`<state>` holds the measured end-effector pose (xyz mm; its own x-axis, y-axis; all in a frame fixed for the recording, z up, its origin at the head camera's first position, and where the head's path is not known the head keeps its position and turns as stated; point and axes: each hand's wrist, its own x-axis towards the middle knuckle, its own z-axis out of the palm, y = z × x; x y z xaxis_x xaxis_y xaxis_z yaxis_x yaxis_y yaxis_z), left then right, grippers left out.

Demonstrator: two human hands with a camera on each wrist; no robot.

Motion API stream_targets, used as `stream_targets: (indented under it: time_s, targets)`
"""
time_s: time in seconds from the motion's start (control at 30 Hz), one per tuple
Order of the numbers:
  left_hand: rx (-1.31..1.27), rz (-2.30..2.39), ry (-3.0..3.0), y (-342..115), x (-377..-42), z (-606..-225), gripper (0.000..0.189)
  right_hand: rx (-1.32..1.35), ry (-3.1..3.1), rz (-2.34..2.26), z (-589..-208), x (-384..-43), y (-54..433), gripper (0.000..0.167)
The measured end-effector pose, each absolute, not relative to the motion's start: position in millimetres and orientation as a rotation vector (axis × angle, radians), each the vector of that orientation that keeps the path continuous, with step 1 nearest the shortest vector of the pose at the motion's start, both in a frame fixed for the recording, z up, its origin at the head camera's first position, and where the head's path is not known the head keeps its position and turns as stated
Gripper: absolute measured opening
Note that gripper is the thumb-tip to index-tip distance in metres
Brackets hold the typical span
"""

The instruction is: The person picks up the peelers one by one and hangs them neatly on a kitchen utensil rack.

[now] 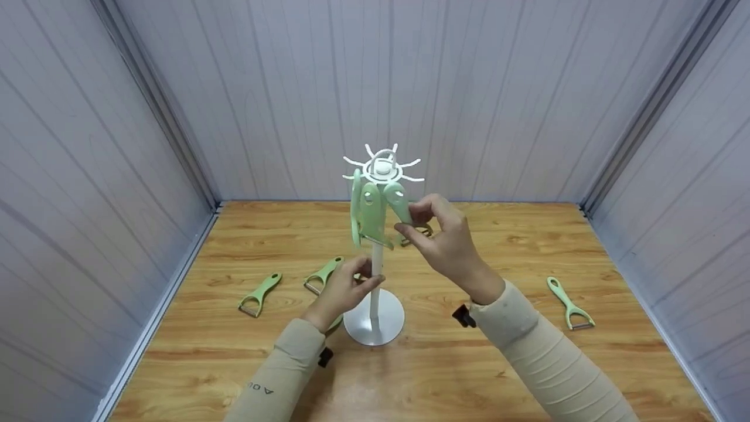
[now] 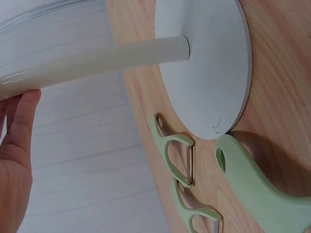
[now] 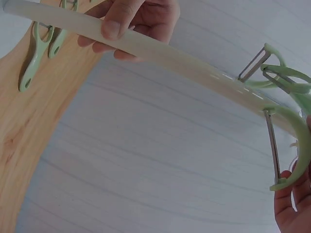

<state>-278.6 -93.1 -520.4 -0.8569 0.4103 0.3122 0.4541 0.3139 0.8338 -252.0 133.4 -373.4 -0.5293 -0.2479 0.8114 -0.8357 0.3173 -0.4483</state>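
Observation:
A white stand has a round base (image 1: pixel 357 329), an upright pole (image 2: pixel 112 60) and a ring of hooks (image 1: pixel 382 170) on top. My left hand (image 1: pixel 345 287) grips the pole at its lower half. My right hand (image 1: pixel 448 237) pinches a light green peeler (image 1: pixel 398 202) between thumb and fingers. That peeler's handle hole is at a front hook, and its blade end (image 3: pixel 296 150) shows in the right wrist view. Beside it a second green peeler (image 1: pixel 371 211) hangs from a hook, and a third peeler (image 1: pixel 355 208) hangs edge-on at the left.
On the wooden table (image 1: pixel 469 375) lie more green peelers: one peeler (image 1: pixel 261 296) at the left, another peeler (image 1: pixel 323 273) behind my left hand, and one peeler (image 1: pixel 568 302) at the right. A peeler (image 2: pixel 252 179) lies close to the base. Pale panel walls (image 1: pixel 469 88) enclose the table.

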Motion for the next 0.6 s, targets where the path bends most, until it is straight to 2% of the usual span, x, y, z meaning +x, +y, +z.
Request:
stream_targets:
  time_s: [0.6]
  targets:
    - [-0.824, -1.607, -2.515, -92, -279, -519, 0.019, 1.003, -1.957, 1.167, -372, -249, 138, 0.027]
